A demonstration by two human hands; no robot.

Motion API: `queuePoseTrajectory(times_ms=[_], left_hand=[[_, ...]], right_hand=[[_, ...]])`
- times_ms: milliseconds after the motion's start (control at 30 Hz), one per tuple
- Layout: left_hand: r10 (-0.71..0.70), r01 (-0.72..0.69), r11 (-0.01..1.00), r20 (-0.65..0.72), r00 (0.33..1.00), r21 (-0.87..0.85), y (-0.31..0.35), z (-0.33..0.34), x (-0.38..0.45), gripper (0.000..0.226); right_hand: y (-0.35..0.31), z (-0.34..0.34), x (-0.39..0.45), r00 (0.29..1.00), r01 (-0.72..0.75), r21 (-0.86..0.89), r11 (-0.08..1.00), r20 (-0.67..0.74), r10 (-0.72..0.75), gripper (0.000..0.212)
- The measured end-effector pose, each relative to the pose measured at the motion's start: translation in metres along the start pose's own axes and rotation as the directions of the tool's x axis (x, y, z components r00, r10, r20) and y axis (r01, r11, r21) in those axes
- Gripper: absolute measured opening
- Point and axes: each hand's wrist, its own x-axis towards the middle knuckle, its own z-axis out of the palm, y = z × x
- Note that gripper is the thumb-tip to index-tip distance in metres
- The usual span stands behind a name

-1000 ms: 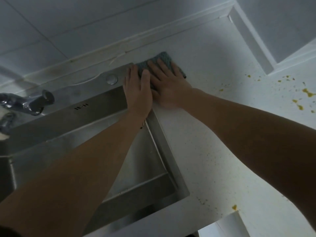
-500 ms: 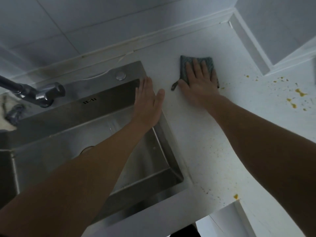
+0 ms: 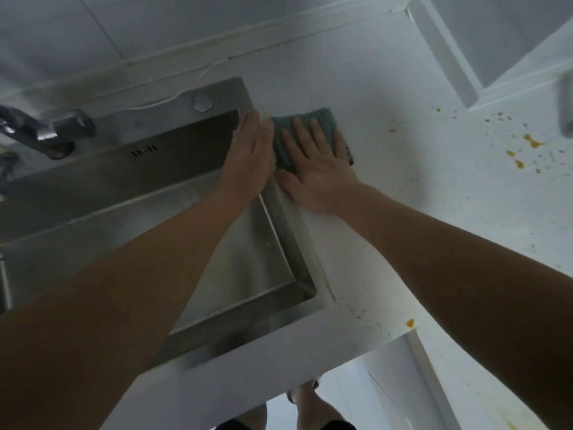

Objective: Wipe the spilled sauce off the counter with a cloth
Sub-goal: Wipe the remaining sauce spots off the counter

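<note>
A grey-green cloth [image 3: 322, 121] lies flat on the white counter [image 3: 387, 212], right beside the sink's edge. My right hand [image 3: 316, 169] presses on it with straight, spread fingers and covers most of it. My left hand [image 3: 248, 159] stands on its edge at the sink's right rim, fingers straight, its side touching the cloth's left border. Yellow-orange sauce spots [image 3: 531, 141] are scattered over the counter at the far right. A single drop [image 3: 410, 322] sits near the front edge, and small specks [image 3: 392, 130] lie just right of the cloth.
A steel sink [image 3: 186, 218] fills the left half, with a faucet [image 3: 46, 128] at its back left. A tiled wall runs along the back. A white box-shaped corner [image 3: 459, 76] juts out at the back right. The counter's front edge drops off below.
My right hand has slid the cloth left, back to the sink's rim. My left hand now meets the cloth's edge again; half a second ago the two were apart.
</note>
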Motion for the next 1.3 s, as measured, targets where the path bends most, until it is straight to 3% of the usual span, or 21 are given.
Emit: queuePoseTrajectory(times_ms=[100, 233, 300, 400, 533, 633, 733, 800, 967, 1067, 1133, 1233, 1300], left_hand=[[-0.017, 0.016, 0.998, -0.010, 1.000, -0.062, -0.002, 0.004, -0.003, 0.091], [0.015, -0.016, 0.990, 0.009, 1.000, 0.137, 0.009, 0.021, -0.021, 0.069], [0.027, -0.031, 0.983, 0.025, 0.999, 0.181, 0.013, 0.031, -0.031, 0.066], [-0.033, 0.028, 0.984, 0.023, 0.999, 0.176, 0.017, 0.048, -0.044, 0.080], [-0.070, 0.073, 0.994, -0.038, 0.997, 0.082, 0.026, 0.056, -0.047, 0.079], [-0.070, 0.074, 0.996, -0.077, 0.995, 0.056, 0.029, 0.059, -0.045, 0.080], [-0.016, 0.032, 0.953, -0.057, 0.998, 0.300, 0.028, 0.065, -0.043, 0.083], [0.042, -0.033, 0.892, -0.012, 0.999, 0.452, 0.027, 0.068, -0.042, 0.088], [0.126, -0.194, 0.800, 0.157, 0.980, 0.568, 0.038, 0.087, -0.026, 0.092], [0.147, -0.270, 0.712, 0.239, 0.960, 0.649, 0.037, 0.094, -0.029, 0.094], [0.165, -0.277, 0.704, 0.230, 0.959, 0.654, 0.034, 0.096, -0.031, 0.093], [0.191, -0.264, 0.761, 0.184, 0.964, 0.593, 0.036, 0.093, -0.031, 0.088], [0.208, -0.267, 0.789, 0.168, 0.964, 0.553, 0.037, 0.090, -0.033, 0.085]], right_hand=[[0.001, 0.018, -0.036, 0.990, 0.130, -0.038, 0.991, -0.047, -0.132, 0.077], [0.035, 0.012, -0.039, 0.983, 0.184, -0.078, 0.980, 0.018, -0.183, 0.074], [0.057, 0.000, -0.022, 0.992, 0.129, -0.090, 0.988, 0.002, -0.129, 0.075], [0.077, -0.011, 0.000, 1.000, -0.011, -0.036, 0.999, -0.022, 0.010, 0.078], [0.060, -0.010, -0.001, 0.990, -0.136, 0.034, 0.990, -0.028, 0.137, 0.085], [0.036, 0.001, -0.035, 0.999, 0.036, -0.045, 0.998, 0.038, -0.034, 0.085], [0.044, 0.004, -0.064, 0.959, 0.269, -0.094, 0.959, 0.121, -0.257, 0.092], [0.067, 0.003, -0.061, 0.950, 0.301, -0.139, 0.943, 0.128, -0.285, 0.093], [0.150, -0.020, -0.023, 0.999, 0.001, -0.132, 0.991, -0.031, -0.005, 0.083], [0.203, -0.038, -0.012, 0.971, -0.230, -0.019, 0.973, -0.073, 0.228, 0.082], [0.209, -0.044, -0.011, 0.936, -0.342, 0.049, 0.938, -0.066, 0.345, 0.083], [0.169, -0.041, -0.020, 0.954, -0.295, 0.039, 0.955, -0.049, 0.297, 0.087], [0.149, -0.025, -0.042, 0.998, -0.070, -0.056, 0.996, -0.010, 0.070, 0.096]])
